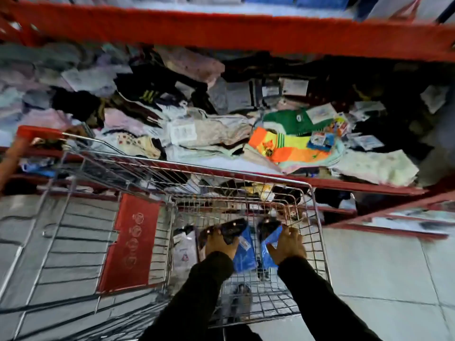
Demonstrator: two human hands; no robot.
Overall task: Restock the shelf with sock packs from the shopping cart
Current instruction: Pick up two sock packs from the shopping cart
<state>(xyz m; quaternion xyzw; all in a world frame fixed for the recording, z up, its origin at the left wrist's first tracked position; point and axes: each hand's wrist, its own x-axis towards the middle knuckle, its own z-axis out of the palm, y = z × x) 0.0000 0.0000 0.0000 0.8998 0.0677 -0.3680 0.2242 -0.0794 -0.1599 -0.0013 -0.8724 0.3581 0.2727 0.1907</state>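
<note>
Both of my hands are down inside the wire shopping cart [316, 217], each in a black sleeve. My left hand [220, 244] is closed around a sock pack with dark socks and a blue card [242, 252]. My right hand [286, 247] grips a second dark sock pack with a blue card [268, 238]. The two packs are side by side, just above the cart's bottom. Another pack with a white card [183, 249] lies in the cart to the left. Beyond the cart, the red shelf [369, 187] holds a jumbled heap of sock packs [202, 129].
A bright orange, yellow and green pack [285, 143] lies near the shelf's front edge. A red upper shelf beam [234, 33] crosses the top. The cart's red child-seat flap [130, 242] and red handle [39, 131] are at left. Grey floor tiles [381, 267] lie to the right.
</note>
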